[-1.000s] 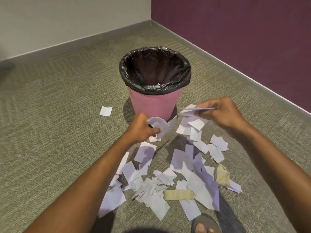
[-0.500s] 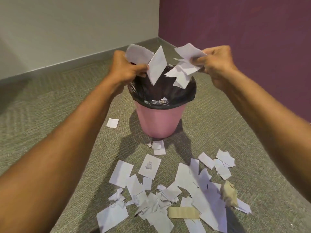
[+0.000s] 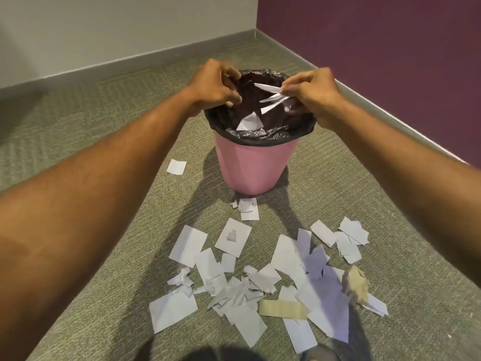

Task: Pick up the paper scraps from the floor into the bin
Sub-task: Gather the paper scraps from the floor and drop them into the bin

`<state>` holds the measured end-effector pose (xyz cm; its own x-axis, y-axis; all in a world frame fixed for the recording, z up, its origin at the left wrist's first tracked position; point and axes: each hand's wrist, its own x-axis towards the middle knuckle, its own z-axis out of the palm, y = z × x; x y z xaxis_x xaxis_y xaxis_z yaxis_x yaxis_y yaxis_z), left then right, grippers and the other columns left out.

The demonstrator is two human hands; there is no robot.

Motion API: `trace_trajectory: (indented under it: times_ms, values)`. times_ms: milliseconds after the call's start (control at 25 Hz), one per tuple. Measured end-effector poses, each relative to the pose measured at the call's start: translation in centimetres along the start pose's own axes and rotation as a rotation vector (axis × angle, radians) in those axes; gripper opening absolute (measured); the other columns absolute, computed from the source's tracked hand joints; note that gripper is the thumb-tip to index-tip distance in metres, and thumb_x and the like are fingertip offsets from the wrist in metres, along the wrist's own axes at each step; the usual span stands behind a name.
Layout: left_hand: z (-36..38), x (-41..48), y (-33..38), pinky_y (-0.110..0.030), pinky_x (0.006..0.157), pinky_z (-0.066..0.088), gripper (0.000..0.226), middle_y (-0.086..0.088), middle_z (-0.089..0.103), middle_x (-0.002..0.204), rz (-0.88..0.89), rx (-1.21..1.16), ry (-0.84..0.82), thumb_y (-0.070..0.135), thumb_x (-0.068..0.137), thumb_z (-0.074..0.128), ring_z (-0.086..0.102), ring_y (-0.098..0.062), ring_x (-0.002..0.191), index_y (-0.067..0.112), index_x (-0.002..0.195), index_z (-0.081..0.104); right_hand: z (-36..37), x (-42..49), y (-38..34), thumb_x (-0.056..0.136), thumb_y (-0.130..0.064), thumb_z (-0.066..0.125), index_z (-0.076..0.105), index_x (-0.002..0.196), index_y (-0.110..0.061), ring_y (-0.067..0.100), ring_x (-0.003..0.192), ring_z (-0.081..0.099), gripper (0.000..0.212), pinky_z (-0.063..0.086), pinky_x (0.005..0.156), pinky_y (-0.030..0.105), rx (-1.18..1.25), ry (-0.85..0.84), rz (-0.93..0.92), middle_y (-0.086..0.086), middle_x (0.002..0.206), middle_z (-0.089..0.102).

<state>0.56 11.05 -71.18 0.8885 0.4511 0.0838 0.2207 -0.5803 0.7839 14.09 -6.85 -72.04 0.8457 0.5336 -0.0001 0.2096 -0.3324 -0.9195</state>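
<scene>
A pink bin (image 3: pixel 256 165) lined with a black bag stands on the carpet. Both hands hover over its mouth. My left hand (image 3: pixel 214 84) is at the left rim with fingers curled and no paper showing in it. My right hand (image 3: pixel 311 91) pinches a few white paper scraps (image 3: pixel 270 99) above the opening. One white scrap (image 3: pixel 248 123) lies inside the bag. Several white paper scraps (image 3: pixel 260 277) are scattered on the floor in front of the bin.
A lone scrap (image 3: pixel 177 166) lies left of the bin. A tan cardboard strip (image 3: pixel 282 308) and a crumpled tan piece (image 3: pixel 358 284) sit among the scraps. A grey wall is behind, a purple wall to the right. My foot shows at the bottom edge.
Both hands rose from the floor with scraps, then came down over the bin's mouth. The left hand's scraps are gone from it; one now lies in the bag. The right still pinches some.
</scene>
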Motion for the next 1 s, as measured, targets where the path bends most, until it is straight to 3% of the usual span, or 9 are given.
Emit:
trace_trajectory:
  times_ms: [120,200,320,480,600,760,840,1000]
  values:
    - [0.0,-1.0,-0.9,-0.033,0.063,0.061,0.03,-0.014,0.07,0.098,0.008,-0.052,0.052,0.003,0.078,0.073,0.066,-0.018,0.078,0.003,0.108,0.069,0.2,-0.4,0.4,0.081,-0.011,0.075,0.077,0.083,-0.016,0.013,0.074,0.071,0.006,0.056,0.064,0.029,-0.038,-0.061,-0.047,0.001,0.08,0.075]
    - [-0.1,-1.8,-1.9,-0.033,0.062,0.056,0.015,-0.014,0.072,0.092,-0.007,-0.07,0.182,0.011,0.081,0.07,0.064,-0.016,0.076,0.005,0.094,0.073,0.3,-0.6,0.4,0.083,-0.009,0.072,0.076,0.076,-0.02,0.01,0.078,0.07,0.014,0.051,0.065,0.023,-0.084,-0.016,-0.099,-0.001,0.079,0.075]
    - [-0.5,-3.5,-4.1,-0.029,0.065,0.053,0.017,-0.014,0.071,0.079,-0.053,-0.081,0.406,0.017,0.084,0.064,0.061,-0.014,0.067,0.002,0.08,0.072,0.1,-2.0,0.4,0.083,0.0,0.065,0.073,0.075,-0.012,0.013,0.062,0.066,0.017,0.049,0.053,0.023,0.002,-0.004,-0.139,0.007,0.074,0.072]
    - [0.1,-6.8,-9.5,-0.028,0.058,0.048,0.03,-0.004,0.057,0.054,-0.17,0.011,0.59,0.023,0.086,0.057,0.052,-0.014,0.05,0.009,0.06,0.061,-0.5,-6.2,0.9,0.084,0.001,0.063,0.072,0.086,0.0,0.017,0.047,0.052,0.009,0.04,0.043,0.023,0.085,-0.292,-0.169,0.013,0.062,0.062]
    - [2.0,-9.0,-15.3,-0.036,0.06,0.049,0.027,-0.006,0.06,0.063,-0.355,0.191,0.467,0.027,0.088,0.056,0.055,-0.022,0.059,0.008,0.069,0.062,0.5,-9.1,2.7,0.089,-0.005,0.063,0.073,0.091,-0.003,0.019,0.057,0.055,0.01,0.045,0.05,0.028,-0.078,-0.621,-0.11,0.018,0.071,0.063]
    - [5.2,-11.3,-21.4,-0.041,0.086,0.053,0.025,-0.015,0.069,0.109,-0.515,0.312,0.093,0.032,0.09,0.06,0.064,-0.033,0.099,0.014,0.105,0.069,3.8,-10.2,6.3,0.093,-0.019,0.063,0.069,0.108,-0.012,0.019,0.089,0.069,0.018,0.058,0.078,0.033,-0.626,-1.111,-0.039,0.006,0.099,0.071]
    - [6.8,-11.8,-22.8,-0.042,0.095,0.049,0.031,-0.017,0.062,0.123,-0.519,0.345,0.0,0.034,0.09,0.061,0.059,-0.035,0.112,0.015,0.114,0.067,6.0,-9.9,8.7,0.094,-0.026,0.063,0.064,0.119,-0.013,0.023,0.104,0.065,0.028,0.055,0.092,0.04,-0.801,-1.136,-0.064,0.005,0.114,0.068]
    - [8.4,-10.8,-23.9,-0.049,0.107,0.039,0.047,-0.021,0.042,0.141,-0.498,0.477,-0.072,0.038,0.093,0.056,0.045,-0.04,0.127,0.017,0.135,0.053,10.3,-9.2,13.7,0.093,-0.033,0.057,0.046,0.141,-0.016,0.028,0.123,0.053,0.052,0.047,0.1,0.043,-1.018,-1.091,-0.186,0.009,0.142,0.05]
